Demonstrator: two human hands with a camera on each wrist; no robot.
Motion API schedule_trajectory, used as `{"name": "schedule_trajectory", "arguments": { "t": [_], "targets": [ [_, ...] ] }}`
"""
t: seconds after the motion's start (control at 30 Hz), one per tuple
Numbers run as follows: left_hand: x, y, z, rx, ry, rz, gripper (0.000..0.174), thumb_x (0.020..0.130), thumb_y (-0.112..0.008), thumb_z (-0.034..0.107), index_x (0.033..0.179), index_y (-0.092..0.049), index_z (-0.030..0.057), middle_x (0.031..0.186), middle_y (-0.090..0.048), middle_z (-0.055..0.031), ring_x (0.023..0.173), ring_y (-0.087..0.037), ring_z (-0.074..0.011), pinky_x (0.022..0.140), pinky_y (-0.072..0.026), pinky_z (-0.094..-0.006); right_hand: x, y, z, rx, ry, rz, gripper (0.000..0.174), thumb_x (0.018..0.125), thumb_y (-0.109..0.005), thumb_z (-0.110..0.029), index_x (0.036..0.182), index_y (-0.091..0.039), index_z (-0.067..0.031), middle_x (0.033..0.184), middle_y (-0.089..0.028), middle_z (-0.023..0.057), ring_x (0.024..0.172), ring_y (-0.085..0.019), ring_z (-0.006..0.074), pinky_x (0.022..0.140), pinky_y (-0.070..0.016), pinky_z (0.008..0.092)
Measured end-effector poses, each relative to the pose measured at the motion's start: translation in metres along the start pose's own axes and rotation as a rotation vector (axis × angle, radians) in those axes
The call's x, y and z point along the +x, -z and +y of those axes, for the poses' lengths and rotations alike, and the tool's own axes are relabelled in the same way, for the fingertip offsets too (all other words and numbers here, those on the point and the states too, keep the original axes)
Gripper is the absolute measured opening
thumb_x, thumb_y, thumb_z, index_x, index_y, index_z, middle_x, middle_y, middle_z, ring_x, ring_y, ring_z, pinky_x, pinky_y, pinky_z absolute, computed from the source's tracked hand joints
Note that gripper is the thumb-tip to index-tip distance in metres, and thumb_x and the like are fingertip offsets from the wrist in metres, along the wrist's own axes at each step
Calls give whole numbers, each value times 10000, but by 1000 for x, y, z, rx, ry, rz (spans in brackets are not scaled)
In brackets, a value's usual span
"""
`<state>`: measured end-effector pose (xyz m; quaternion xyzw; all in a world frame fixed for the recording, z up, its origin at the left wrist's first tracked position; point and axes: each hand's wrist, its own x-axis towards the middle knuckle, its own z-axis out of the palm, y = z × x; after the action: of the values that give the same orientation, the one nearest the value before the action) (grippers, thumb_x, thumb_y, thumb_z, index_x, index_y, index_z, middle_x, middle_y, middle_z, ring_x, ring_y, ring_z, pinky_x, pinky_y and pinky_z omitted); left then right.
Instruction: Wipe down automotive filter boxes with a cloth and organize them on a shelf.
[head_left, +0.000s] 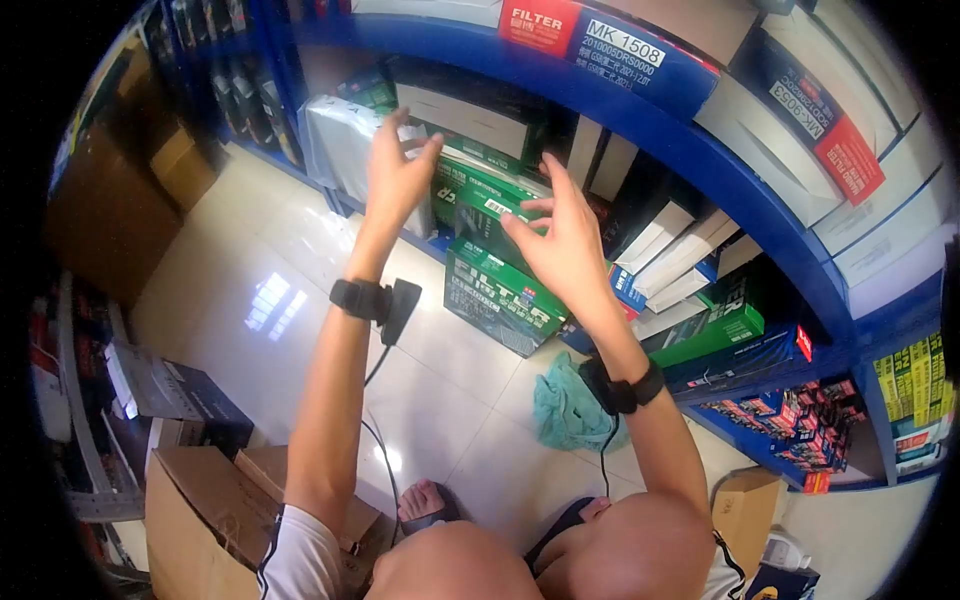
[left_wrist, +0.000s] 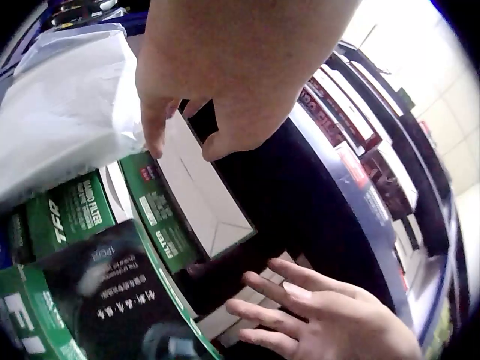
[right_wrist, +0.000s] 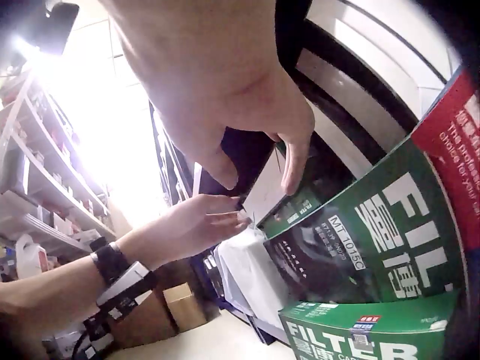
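My left hand (head_left: 395, 175) is held at the shelf opening, thumb and fingers spread apart, over the near end of a green filter box with a white side (left_wrist: 199, 180). Nothing shows gripped in it. My right hand (head_left: 565, 240) hovers to the right with fingers parted, above a green and black filter box (right_wrist: 322, 255) marked MT 1015C. Beneath that box stands another green filter box (head_left: 500, 295). A white plastic-wrapped package (left_wrist: 67, 112) sits left of the green boxes, beside my left hand.
A blue shelf edge (head_left: 430, 50) arches over the opening, with filter boxes (head_left: 640, 50) above it. More white and green boxes (head_left: 665, 250) stand to the right. A teal plastic bag (head_left: 575, 405) lies on the tiled floor, and open cardboard boxes (head_left: 195, 515) are by my legs.
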<state>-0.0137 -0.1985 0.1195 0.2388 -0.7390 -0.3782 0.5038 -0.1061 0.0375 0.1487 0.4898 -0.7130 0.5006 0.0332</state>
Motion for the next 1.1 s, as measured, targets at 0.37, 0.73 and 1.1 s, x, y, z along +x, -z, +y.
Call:
{"name": "schedule_trajectory", "arguments": {
  "t": [0.37,0.73,1.1],
  "targets": [
    [59,16,-8,-320,334,-227,639,1041,-659,17,1590,-354,-99,1445,-583,-241,1019,-763,-258,873,-663,-391,27,-20,16,-29,-119,-62,843,883,-825,-163,1557,-404,119,1288,-619,324,963,-786,319,908,-603,430],
    [49,10,-8,-281,307,-157,592,1042,-537,-35,1610,-375,-75,1379,-639,-182,891,-738,-187,721,-625,-330,33,-24,30,-169,-110,-25,895,866,-862,-199,1583,-418,97,1014,-793,209,860,-806,278,843,-615,382],
    [28,15,-7,-81,96,14,580,1089,-648,121,1618,-450,-9,1443,-660,-214,789,-759,-163,571,-494,-256,17,-21,-2,143,-110,106,832,864,-814,-30,1580,-427,141,1288,-663,237,989,-788,249,771,-633,315]
  ]
}}
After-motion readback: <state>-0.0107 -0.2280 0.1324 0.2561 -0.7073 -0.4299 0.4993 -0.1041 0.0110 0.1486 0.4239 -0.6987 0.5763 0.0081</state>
